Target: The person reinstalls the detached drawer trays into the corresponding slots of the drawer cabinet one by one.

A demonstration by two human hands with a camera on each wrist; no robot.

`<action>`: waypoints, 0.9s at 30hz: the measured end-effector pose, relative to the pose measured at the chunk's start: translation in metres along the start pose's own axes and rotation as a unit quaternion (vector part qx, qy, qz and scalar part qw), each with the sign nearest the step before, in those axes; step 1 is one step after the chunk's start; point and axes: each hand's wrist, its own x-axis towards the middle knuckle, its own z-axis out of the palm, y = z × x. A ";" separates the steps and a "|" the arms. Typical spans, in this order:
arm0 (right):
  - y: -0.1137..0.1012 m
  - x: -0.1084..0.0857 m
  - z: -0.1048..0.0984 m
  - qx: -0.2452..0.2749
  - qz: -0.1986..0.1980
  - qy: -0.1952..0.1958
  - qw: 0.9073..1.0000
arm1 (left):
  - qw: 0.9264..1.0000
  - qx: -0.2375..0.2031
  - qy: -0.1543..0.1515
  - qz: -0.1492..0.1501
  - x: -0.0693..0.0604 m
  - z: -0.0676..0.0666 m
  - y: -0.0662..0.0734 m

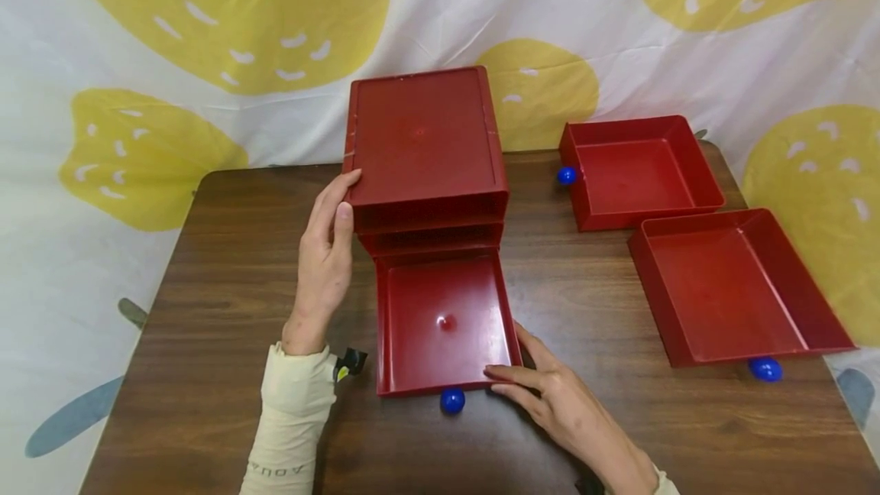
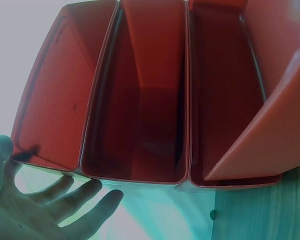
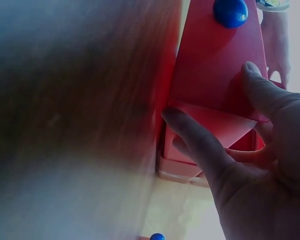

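Your left hand [image 1: 321, 270] rests against the cabinet's [image 1: 421, 136] left side, fingers unclenched; your right hand [image 1: 567, 403], partly hidden, seems to pinch the bottom drawer [image 1: 440, 296], jutting from the cabinet's front. The step looks like sliding that drawer; next calls for keeping it square.

My left hand [image 1: 326, 258] touches an upright red cabinet [image 1: 421, 136], two upper slots [image 2: 157, 115] gaping. My right hand [image 1: 560, 394] grips its red, blue-knobbed bottom drawer [image 1: 443, 338], jutting toward me.

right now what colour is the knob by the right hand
Blue knob, clearest in the head view.
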 end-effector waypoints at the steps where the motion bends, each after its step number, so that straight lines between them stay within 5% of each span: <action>1: 0.000 0.001 0.000 0.000 0.001 0.001 1.000 | 1.000 -0.001 0.000 -0.001 0.000 0.000 0.000; 27: 0.003 0.020 0.004 -0.004 0.027 -0.013 1.000 | 1.000 -0.010 0.006 0.000 -0.001 0.001 0.001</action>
